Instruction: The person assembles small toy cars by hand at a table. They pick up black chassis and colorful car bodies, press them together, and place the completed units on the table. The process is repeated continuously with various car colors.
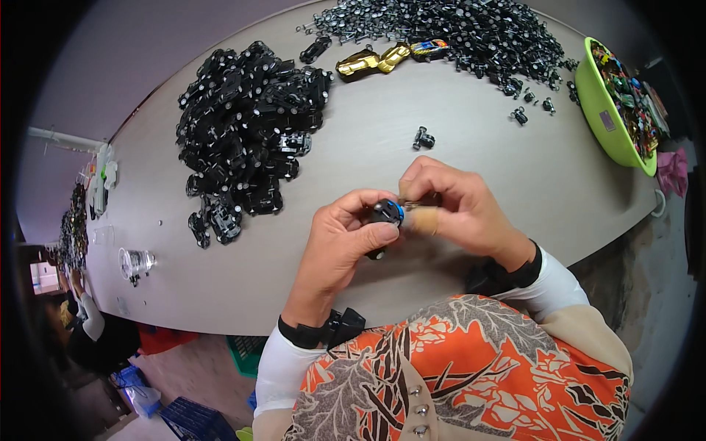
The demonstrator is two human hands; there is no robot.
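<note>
The left hand is closed, thumb against fingers, on a small black toy-car part with a blue edge, positioned above the smooth grey counter. The right hand is curled beside this part; blur prevents telling whether it grips anything. One small black-and-silver wheel assembly lies beyond the hands, right of a heaped pile of black toy-car chassis.
</note>
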